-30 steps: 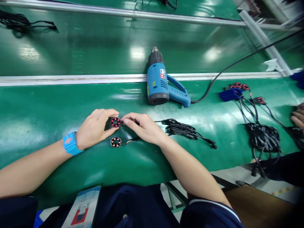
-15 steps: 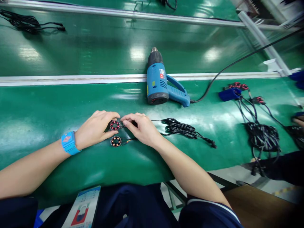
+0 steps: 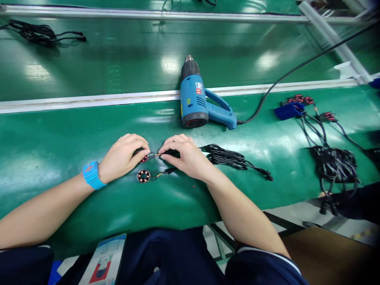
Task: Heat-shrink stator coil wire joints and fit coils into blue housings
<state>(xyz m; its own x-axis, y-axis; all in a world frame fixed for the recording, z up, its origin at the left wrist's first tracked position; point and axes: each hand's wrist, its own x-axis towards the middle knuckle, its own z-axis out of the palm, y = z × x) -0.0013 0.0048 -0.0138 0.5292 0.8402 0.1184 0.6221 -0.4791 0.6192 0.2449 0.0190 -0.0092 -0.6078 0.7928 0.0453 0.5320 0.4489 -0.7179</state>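
Note:
My left hand, with a blue band at the wrist, pinches a small round coil with red parts, partly hidden by the fingers. Thin wires run from this coil to my right hand, whose thumb and fingertips are closed on them. Just below lies a second round coil with copper windings, its coloured wires joining a black cable. A bundle of black cable rests to the right of my right hand.
A blue heat gun lies beyond my hands, its cord running to the upper right. At right are a blue roll, red-black coils and bundled cables. Another black cable lies at upper left.
My left fingers have closed over the red coil, covering more of it. My right hand has shifted slightly right along the wires, and the view has moved a little.

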